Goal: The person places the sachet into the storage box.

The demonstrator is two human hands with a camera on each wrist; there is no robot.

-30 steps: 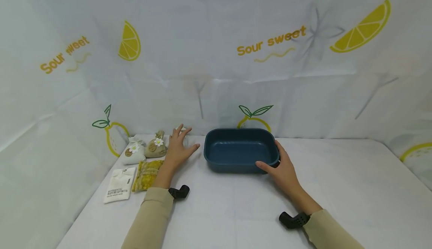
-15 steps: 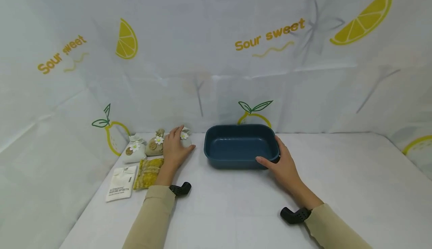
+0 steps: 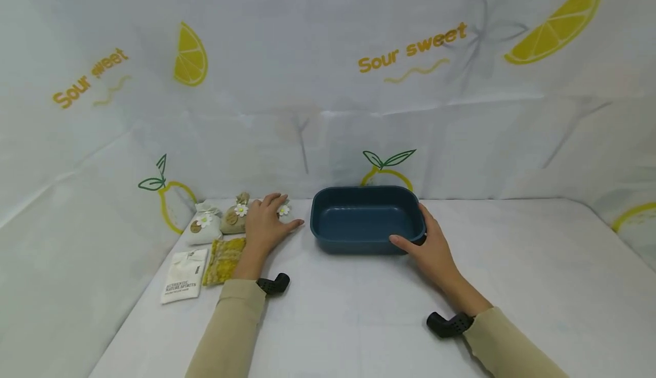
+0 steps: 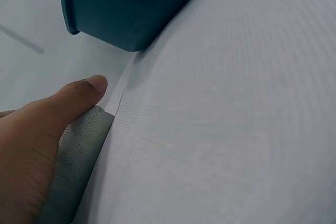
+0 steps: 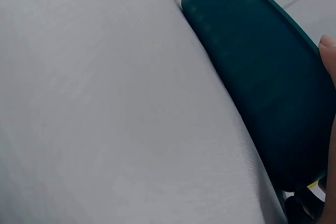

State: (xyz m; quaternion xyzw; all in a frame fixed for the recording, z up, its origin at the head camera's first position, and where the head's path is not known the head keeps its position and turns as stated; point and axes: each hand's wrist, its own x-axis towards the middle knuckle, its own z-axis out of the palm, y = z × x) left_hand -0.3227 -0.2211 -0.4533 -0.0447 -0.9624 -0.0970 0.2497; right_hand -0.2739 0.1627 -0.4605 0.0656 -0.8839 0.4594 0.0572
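Observation:
My right hand [image 3: 433, 258] holds the right end of a dark blue rectangular dish [image 3: 359, 247], thumb at the front corner of its rim and fingers behind. In the right wrist view the dish's side [image 5: 262, 82] stands on the white cloth. Left of the dish, my left hand [image 3: 267, 224] is over a small grey cloth sachet [image 3: 288, 217] with a white flower, its thumb stretched out to the right. The left wrist view has the thumb lying along the sachet's cloth [image 4: 81, 145]; the other fingertips are hidden there.
Beside my left hand sit a brown sachet [image 3: 233, 224] and a white sachet [image 3: 206, 234], each with a flower. Nearer lie a yellow patterned pouch [image 3: 222, 264] and a flat white printed pouch [image 3: 184, 275]. A lemon-printed sheet [image 3: 287, 139] hangs behind the table.
My left hand has lowered from above onto the grey sachet, and its thumb has spread a little to the right since. My right hand stays on the dish. The head view has tilted slightly.

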